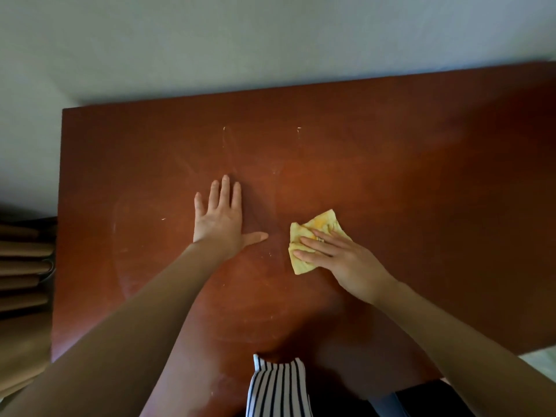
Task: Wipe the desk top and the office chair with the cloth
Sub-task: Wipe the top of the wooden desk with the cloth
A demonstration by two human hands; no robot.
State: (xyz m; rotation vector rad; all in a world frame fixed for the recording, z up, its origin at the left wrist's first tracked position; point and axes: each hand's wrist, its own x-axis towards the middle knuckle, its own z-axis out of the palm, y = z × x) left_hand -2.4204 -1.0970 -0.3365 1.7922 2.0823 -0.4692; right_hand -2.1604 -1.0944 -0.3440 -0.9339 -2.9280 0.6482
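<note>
Right hand [343,260] lies flat on the folded yellow cloth [313,236], straight fingers [313,243] pressing it onto the reddish-brown worktop [421,176] near the middle. Left hand [219,218] rests palm-down just beside it, fingers spread, holding nothing.

Reddish-brown desk top [421,176] bears a crumpled yellow cloth [319,233]

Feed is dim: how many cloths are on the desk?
1: a yellow cloth near the middle of the desk, under the right hand. Another could lie out of view.
</note>
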